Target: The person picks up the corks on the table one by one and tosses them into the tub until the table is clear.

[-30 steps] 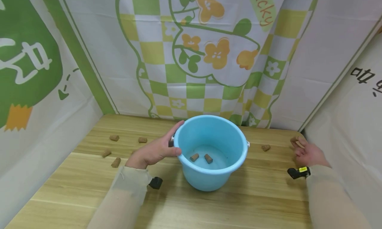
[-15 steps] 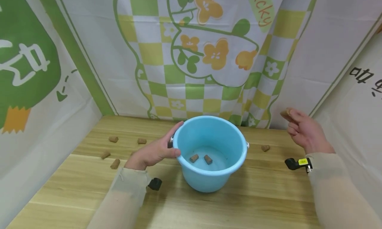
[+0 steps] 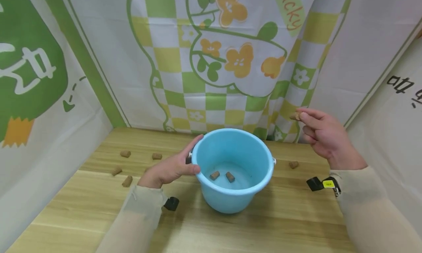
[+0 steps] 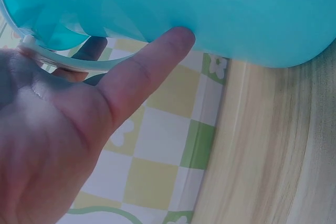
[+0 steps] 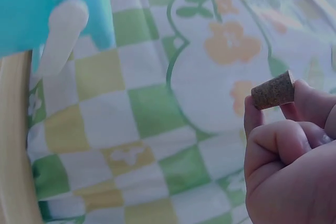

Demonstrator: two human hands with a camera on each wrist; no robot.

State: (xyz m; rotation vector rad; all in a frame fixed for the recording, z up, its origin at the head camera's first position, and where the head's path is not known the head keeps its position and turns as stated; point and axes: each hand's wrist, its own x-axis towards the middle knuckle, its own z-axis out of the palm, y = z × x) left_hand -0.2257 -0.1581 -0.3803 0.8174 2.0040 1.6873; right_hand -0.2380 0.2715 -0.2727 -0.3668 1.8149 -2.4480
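Note:
My right hand [image 3: 329, 136] pinches a tan cork [image 5: 273, 91] between thumb and fingertips, raised to the right of the blue bucket [image 3: 235, 200] and above the table. The right wrist view shows the cork from its side, with its narrower end to the left. My left hand [image 3: 169, 168] rests against the bucket's left side, thumb and forefinger spread straight along the rim. In the left wrist view, a straight digit touches the outer wall beside the white handle [image 4: 79, 65]. Inside the bucket, two corks lie on its floor, a left cork [image 3: 215, 175] and a right cork [image 3: 230, 177].
Several loose corks lie on the wooden table [image 3: 82, 209] left of the bucket, including a far cork [image 3: 125, 153] and a near cork [image 3: 127, 181]. Another cork [image 3: 293, 164] lies on the right. A patterned curtain [image 3: 227, 99] hangs behind the bucket.
My right hand has risen from the table at the right and moved leftward, bringing up a cork. The left hand and bucket have stayed in place.

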